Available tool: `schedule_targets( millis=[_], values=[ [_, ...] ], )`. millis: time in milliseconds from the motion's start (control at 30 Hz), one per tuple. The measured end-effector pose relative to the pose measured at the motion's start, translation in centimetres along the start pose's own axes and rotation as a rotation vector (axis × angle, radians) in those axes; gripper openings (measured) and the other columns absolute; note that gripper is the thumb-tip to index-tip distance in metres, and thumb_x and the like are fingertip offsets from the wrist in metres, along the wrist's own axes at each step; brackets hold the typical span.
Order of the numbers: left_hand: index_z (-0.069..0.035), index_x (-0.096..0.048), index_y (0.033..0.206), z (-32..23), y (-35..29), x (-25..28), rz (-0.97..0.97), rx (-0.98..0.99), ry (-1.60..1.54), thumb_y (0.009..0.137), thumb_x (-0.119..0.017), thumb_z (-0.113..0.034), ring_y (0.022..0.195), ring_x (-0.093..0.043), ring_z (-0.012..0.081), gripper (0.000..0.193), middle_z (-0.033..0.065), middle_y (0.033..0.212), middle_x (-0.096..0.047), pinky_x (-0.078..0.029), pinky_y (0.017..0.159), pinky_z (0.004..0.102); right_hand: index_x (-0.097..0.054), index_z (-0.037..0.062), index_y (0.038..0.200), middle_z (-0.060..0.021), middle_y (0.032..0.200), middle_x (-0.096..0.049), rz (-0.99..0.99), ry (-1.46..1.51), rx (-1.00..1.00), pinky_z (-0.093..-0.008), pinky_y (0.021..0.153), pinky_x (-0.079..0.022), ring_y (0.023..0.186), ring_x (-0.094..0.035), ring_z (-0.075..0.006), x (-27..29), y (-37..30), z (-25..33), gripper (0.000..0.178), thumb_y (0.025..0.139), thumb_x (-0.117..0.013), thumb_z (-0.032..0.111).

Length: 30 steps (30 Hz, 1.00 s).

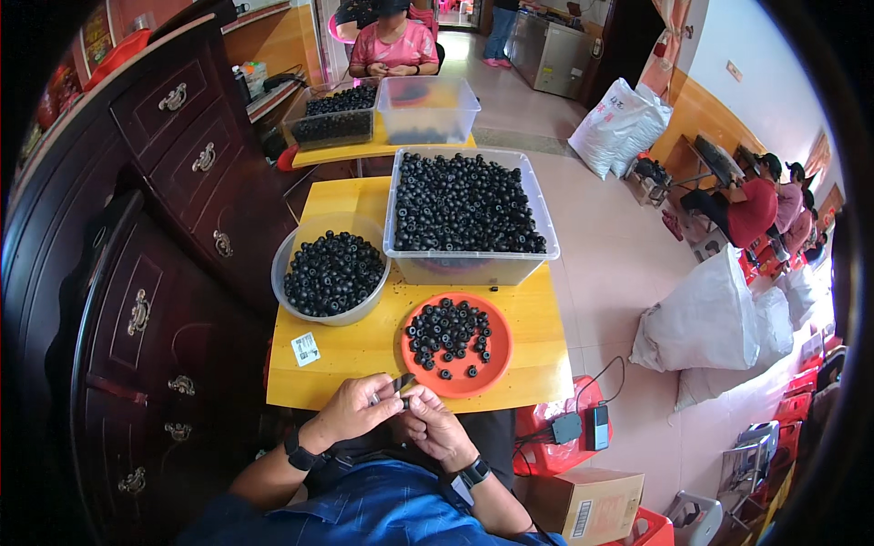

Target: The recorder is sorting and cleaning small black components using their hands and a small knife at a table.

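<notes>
left hand (360, 407) grips a dark blade-like tool (401, 383); right hand (439, 428) pinches a small black ring (406, 403) near the orange plate (460, 386).

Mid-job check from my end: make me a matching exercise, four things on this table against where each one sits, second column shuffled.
Things
1. orange plate
2. round tub
3. rectangular tub
4. white label

Places
A. directly behind the orange plate
B. flat on the yellow table, in front of the round tub
C. just beyond the right hand
D. left of the rectangular tub

Pairs: 1-C, 2-D, 3-A, 4-B
</notes>
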<state>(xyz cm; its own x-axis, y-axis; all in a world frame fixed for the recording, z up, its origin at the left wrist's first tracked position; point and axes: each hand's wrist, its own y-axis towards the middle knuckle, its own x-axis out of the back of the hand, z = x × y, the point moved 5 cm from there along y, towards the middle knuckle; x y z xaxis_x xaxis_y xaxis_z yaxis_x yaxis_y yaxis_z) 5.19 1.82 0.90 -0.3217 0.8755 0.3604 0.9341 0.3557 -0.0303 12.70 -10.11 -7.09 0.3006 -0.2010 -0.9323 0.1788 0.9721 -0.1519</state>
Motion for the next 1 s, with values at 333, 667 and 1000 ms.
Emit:
schedule_targets(
  millis=[333,667,1000],
  values=[
    [-0.007,-0.055,0.083,0.9,-0.6,-0.5,0.05,0.069,-0.111,0.094,-0.068,-0.023,0.07,-0.045,0.0031,0.024,-0.0062,0.076,-0.05,-0.041,0.061,0.0229,-0.059,0.0076,0.108,0.0017,0.081,-0.056,0.034,-0.047,-0.01,-0.0151,0.047,-0.032,0.055,-0.039,-0.002,-0.3,-0.2,-0.6,0.016,0.102,-0.058,0.022],
    [-0.003,-0.059,0.082,-0.5,-0.3,0.1,0.009,-0.043,0.089,0.089,-0.071,-0.016,0.064,-0.06,0.0103,0.019,0.0037,0.07,-0.063,-0.047,0.058,0.0276,-0.059,0.0102,0.108,0.0022,0.089,-0.059,-0.036,0.046,0.033,-0.0151,0.047,-0.034,0.056,-0.039,-0.0014,0.0,0.2,0.2,0.014,0.102,-0.058,0.023],
    [-0.005,-0.061,0.079,-2.0,-0.4,-0.2,-0.091,-0.106,0.406,0.084,-0.077,-0.036,0.055,-0.064,0.0269,0.035,0.0111,0.063,-0.062,-0.048,0.052,0.0359,-0.058,0.0095,0.104,-0.0025,0.096,-0.065,-0.061,0.015,0.03,-0.0146,0.048,-0.037,0.057,-0.043,-0.0006,0.4,0.1,-0.2,0.013,0.101,-0.059,0.022]
  ],
)
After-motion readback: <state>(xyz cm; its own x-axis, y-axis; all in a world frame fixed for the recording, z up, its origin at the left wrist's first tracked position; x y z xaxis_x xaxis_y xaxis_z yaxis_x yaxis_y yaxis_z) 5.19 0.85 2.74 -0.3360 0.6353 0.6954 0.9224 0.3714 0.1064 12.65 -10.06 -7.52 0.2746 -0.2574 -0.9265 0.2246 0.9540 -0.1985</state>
